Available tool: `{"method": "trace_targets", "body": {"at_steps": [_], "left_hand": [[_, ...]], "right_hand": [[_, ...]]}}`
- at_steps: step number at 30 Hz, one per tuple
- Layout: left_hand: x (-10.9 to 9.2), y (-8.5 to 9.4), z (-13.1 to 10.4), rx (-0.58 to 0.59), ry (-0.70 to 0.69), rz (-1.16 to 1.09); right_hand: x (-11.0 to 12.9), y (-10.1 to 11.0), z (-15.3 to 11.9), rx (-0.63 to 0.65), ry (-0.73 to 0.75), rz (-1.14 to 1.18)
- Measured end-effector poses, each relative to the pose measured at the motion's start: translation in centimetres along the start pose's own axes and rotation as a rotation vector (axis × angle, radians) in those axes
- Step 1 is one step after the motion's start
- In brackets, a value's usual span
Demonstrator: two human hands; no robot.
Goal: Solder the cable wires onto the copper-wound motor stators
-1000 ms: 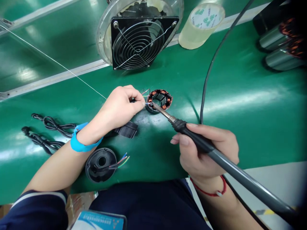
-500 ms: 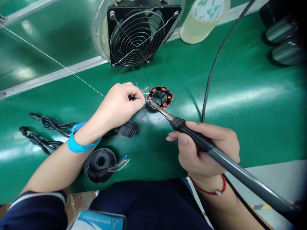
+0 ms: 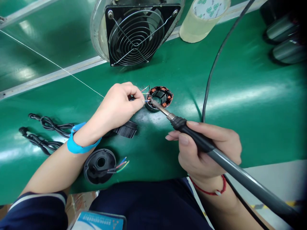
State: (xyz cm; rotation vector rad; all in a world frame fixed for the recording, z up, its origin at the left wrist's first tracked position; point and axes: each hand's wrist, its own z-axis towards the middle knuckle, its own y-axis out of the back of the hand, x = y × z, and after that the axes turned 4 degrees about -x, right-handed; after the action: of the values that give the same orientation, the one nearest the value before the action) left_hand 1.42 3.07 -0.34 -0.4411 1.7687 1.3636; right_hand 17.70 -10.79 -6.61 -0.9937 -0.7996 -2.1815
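Note:
In my right hand (image 3: pixel 208 150) is a soldering iron (image 3: pixel 196 137), held like a pen, its tip at the left rim of a motor stator (image 3: pixel 165 101) with copper windings. My left hand (image 3: pixel 124 102) pinches a thin blue wire (image 3: pixel 146 101) against the same spot on the stator. Other thin wires, reddish and yellow, run beside it. A thin pale strand (image 3: pixel 79 78), apparently solder wire, comes in from the upper left to my left hand; its end is hidden behind the fingers. Partly under my left wrist lies a black ribbed part (image 3: pixel 128 129).
A round black cover (image 3: pixel 90 172) with coloured wire ends lies near the front edge. Coiled black cables (image 3: pixel 55 124) are at the left. A fan with a wire guard (image 3: pixel 136 40) and a tape roll (image 3: pixel 196 28) stand behind. The black cord (image 3: pixel 211 73) arches up on the right.
Almost nothing differs. The iron's tip stays at the stator's rim, and both hands keep their grip; the view has shifted very slightly.

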Motion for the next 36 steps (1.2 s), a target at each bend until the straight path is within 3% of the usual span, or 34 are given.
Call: {"method": "trace_targets", "body": {"at_steps": [15,25,31,36], "left_hand": [[0.0,0.0,0.1,-0.009,-0.009,0.008],[-0.1,0.0,0.0,-0.006,0.001,-0.003],[0.2,-0.1,0.0,-0.01,-0.004,-0.01],[0.3,-0.1,0.0,-0.01,-0.002,-0.023]], "right_hand": [[0.2,-0.1,0.3,0.034,0.007,0.019],[-0.2,0.2,1.1,-0.024,0.24,0.066],[0.4,-0.8,1.2,0.205,0.123,-0.022],[0.6,-1.5,1.3,0.297,0.01,0.014]]}}
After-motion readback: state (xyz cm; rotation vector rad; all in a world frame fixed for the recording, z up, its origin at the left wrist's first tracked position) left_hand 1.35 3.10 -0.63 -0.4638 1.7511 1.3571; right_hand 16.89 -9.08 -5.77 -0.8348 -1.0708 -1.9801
